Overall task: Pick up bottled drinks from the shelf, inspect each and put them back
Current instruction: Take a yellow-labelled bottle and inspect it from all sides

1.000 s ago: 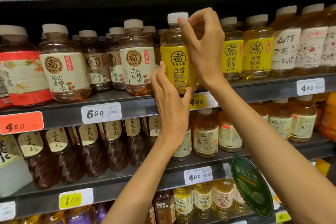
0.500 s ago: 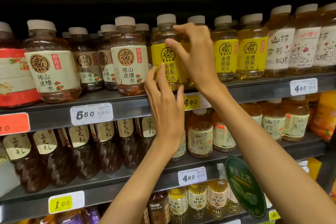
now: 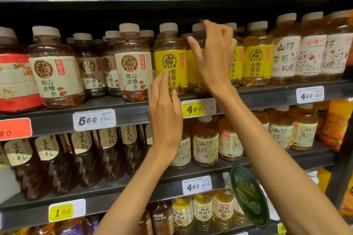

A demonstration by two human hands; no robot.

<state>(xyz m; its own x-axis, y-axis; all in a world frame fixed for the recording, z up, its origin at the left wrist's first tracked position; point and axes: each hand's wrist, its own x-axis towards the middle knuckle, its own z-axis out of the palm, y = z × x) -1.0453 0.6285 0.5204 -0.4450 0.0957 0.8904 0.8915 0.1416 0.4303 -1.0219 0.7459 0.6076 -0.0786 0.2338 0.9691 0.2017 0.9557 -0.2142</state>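
A yellow-labelled bottle with a white cap stands upright on the middle shelf, between a brown-drink bottle and more yellow-labelled bottles. My left hand is raised in front of its lower label with straight fingers, the tips at or just off the label. My right hand hovers just right of the bottle with its fingers spread and relaxed, covering the neighbouring yellow bottle. Neither hand holds anything.
The shelf row is packed tight with bottles on both sides. Price tags line the shelf edges. The lower shelves carry dark tea bottles and small pale-labelled bottles. A green round sign sticks out at the lower right.
The yellow-labelled bottle went from my right hand's grip back onto the shelf. My right hand let go and opened to its right; my left hand moved off its base.
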